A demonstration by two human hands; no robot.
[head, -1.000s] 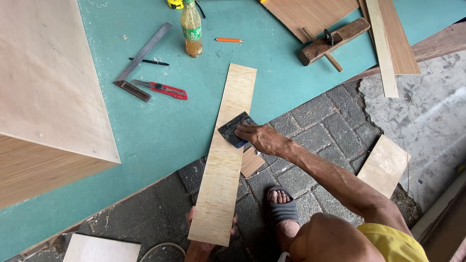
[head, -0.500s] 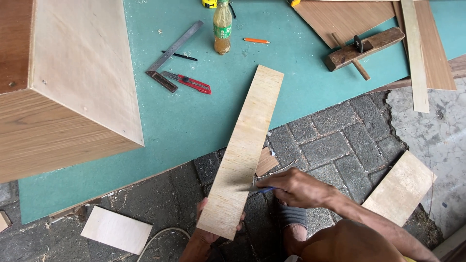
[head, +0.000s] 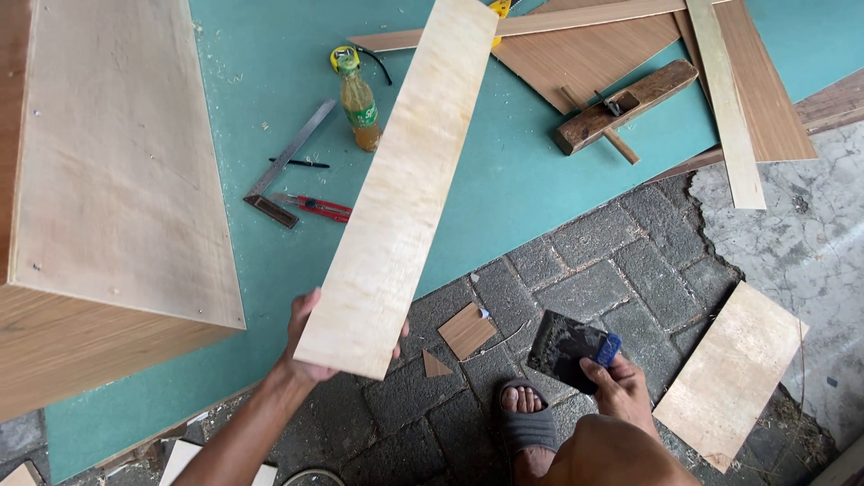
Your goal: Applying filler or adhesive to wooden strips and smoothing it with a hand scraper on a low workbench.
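My left hand [head: 310, 346] grips the near end of a long pale plywood strip [head: 405, 180], lifted off the green board and slanting away to the upper right. My right hand [head: 616, 382] is low at the right, above my knee, holding a dark sanding pad with a blue edge [head: 569, 348]. The pad is clear of the strip, over the paving stones. My sandalled foot [head: 525, 418] stands just left of that hand.
A large plywood box [head: 108, 180] fills the left. On the green board [head: 540, 180] lie a steel square [head: 288, 162], red utility knife [head: 315, 207], bottle [head: 360, 103], tape measure [head: 345, 59], wooden hand plane [head: 621, 103] and veneer sheets [head: 585, 45]. Plywood offcuts [head: 733, 373] lie on the paving.
The strip has been lifted off the board's edge and swung up toward the left. My right hand has pulled the pad off the strip and drawn it back toward my knee.
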